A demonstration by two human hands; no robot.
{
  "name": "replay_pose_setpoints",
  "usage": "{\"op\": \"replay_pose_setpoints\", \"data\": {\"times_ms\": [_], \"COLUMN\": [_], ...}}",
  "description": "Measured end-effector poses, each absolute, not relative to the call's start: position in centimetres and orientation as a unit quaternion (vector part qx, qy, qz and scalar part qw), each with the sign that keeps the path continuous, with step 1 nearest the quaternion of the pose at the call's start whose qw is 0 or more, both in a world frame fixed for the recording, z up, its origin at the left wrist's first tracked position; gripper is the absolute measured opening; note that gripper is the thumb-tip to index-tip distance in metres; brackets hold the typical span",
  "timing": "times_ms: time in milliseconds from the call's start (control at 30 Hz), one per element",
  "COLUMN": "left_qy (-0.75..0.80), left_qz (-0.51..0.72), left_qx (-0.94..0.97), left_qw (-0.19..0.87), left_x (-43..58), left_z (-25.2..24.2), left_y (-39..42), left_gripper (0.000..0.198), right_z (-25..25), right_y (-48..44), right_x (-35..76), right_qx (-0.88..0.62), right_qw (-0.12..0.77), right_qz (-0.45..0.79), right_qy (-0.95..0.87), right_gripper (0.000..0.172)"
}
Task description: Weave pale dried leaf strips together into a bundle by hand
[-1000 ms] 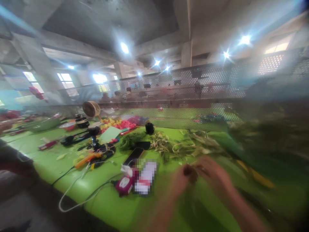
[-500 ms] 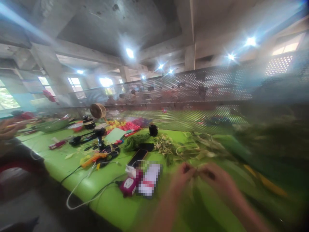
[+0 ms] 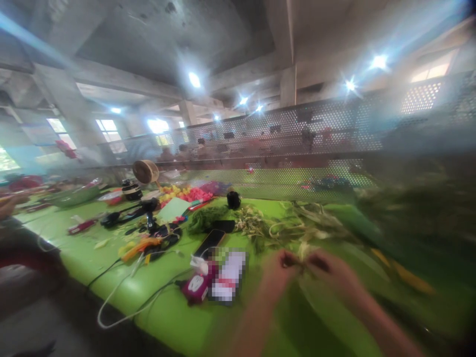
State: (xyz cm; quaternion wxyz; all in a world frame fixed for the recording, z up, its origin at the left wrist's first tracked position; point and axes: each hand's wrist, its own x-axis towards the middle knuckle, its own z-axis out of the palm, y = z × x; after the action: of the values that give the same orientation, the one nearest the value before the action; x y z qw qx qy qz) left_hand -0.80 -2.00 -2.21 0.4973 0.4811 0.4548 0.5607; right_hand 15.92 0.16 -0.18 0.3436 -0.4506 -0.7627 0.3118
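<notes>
A: Where are the two hands?
B: Low in the middle, above the green table (image 3: 163, 310). The left hand (image 3: 279, 271) and the right hand (image 3: 332, 272) are close together, with the fingertips facing each other.
A: Are they open?
B: No. Both are closed in a pinch on a pale stalk (image 3: 303, 254) between them. The view is blurred there, so I cannot say more about the stalk.
A: Where is the stalk exactly?
B: Just above the table, in front of the person. The pile of leaves (image 3: 260, 225) is near, behind it.
A: What lies to the left of the hands?
B: A pink box (image 3: 196, 287) with a white cable (image 3: 99, 316) that loops over the table edge. Just behind the box is a dark phone (image 3: 210, 241). Farther left is an orange tool (image 3: 138, 247).
A: And at the back?
B: A black cup (image 3: 233, 200), red and yellow flowers (image 3: 186, 192) and a small round fan (image 3: 146, 171). Behind them a mesh screen (image 3: 297, 144) runs along the table. At the far left edge another person's hand (image 3: 5, 207) shows, well apart.
</notes>
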Motion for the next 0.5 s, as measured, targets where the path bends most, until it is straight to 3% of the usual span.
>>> {"op": "replay_pose_setpoints", "data": {"times_ms": [500], "left_qy": [0.521], "left_qz": [0.512], "left_qx": [0.613], "left_qw": [0.302], "left_x": [-0.1], "left_z": [-1.2], "left_y": [-3.2], "left_gripper": [0.014], "right_z": [-0.6], "right_y": [-0.3], "right_x": [15.4], "right_qx": [-0.507], "right_qw": [0.31], "right_qz": [0.231], "right_qy": [-0.77], "right_gripper": [0.012]}}
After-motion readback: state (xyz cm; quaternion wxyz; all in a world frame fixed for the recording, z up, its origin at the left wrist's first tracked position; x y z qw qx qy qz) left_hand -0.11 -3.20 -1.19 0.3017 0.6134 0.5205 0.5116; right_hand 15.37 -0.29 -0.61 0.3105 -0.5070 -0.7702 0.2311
